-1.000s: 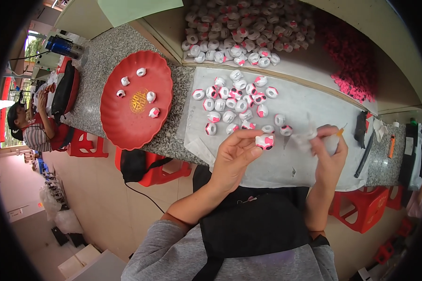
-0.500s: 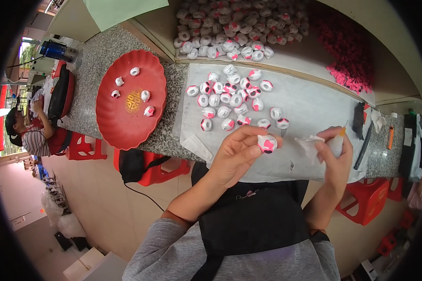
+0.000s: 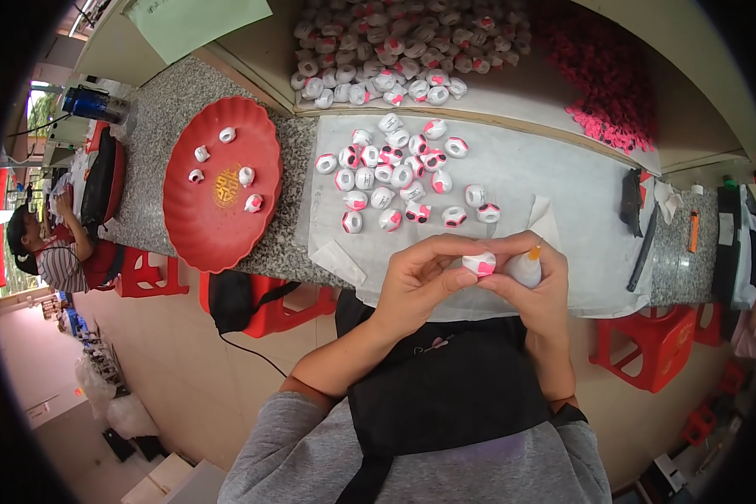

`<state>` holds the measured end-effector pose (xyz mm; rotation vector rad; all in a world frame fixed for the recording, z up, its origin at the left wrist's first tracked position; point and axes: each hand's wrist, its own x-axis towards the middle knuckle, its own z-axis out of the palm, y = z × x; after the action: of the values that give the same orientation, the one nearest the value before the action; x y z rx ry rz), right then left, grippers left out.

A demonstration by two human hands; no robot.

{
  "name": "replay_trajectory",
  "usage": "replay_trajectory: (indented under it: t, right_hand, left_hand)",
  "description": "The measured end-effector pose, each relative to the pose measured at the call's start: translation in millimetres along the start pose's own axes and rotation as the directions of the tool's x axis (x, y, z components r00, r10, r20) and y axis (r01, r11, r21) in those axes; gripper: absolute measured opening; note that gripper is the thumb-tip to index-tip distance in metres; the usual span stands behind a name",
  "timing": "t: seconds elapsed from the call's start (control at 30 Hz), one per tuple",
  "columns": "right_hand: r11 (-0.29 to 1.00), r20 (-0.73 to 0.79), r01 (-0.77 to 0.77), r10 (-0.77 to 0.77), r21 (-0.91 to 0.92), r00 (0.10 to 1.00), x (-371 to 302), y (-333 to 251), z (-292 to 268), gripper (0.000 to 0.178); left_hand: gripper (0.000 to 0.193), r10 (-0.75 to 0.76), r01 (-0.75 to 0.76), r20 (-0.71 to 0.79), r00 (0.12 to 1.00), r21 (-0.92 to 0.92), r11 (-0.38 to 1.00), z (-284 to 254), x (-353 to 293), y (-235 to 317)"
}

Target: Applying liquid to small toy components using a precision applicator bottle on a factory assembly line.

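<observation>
Fingers (image 3: 445, 281) of the left hand (image 3: 416, 281) are pinching a white-and-pink bead (image 3: 479, 264), long axis running left-right, while the right hand (image 3: 536, 286) is gripping a small bottle (image 3: 525, 267), tip pointing up.

Person seen from above: grey long-sleeved top with the sleeves pushed up toward the elbows, forearms bare; a black apron covers the chest and lap, its black strap running over the shoulder. The left hand (image 3: 416, 281) and right hand (image 3: 536, 290) are bare, without gloves.
</observation>
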<state>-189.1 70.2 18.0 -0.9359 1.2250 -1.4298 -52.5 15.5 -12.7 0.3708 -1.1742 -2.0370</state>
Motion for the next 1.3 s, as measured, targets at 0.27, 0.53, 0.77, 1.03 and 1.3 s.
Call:
replay_trajectory:
  t: [0.27, 0.53, 0.77, 1.03, 1.3]
  right_hand:
    - [0.988, -0.045, 0.073, -0.08, -0.134, 0.996, -2.3, 5.5, -2.2, 0.028]
    - [0.993, -0.13, -0.008, 0.023, 0.118, 0.991, -0.2, -1.5, -12.0, 0.03]
    - [0.949, -0.307, 0.066, -0.166, -0.309, 0.937, -3.6, 7.8, -48.5, 0.016]
    - [0.48, -0.275, -0.147, -0.208, -0.865, 0.939, 11.2, 11.8, -60.9, 0.013]
    - [0.832, -0.154, 0.333, -0.437, -0.443, 0.886, 24.4, -7.8, -8.4, 0.015]
  left_hand:
    - [0.024, -0.036, 0.031, -0.143, 0.989, -0.042, 0.999, 9.4, 3.3, -1.6]
    - [0.027, -0.032, -0.06, 0.162, 0.986, 0.532, 0.845, -5.1, 43.1, 22.1]
    - [0.027, -0.318, 0.312, 0.139, 0.938, 0.062, 0.948, 7.5, 78.7, 31.4]
    - [0.029, -0.277, 0.26, -0.037, 0.96, -0.251, 0.932, -5.2, 56.0, 13.8]
    - [0.03, -0.158, 0.145, -0.18, 0.971, -0.084, 0.986, 3.7, 32.8, 8.9]
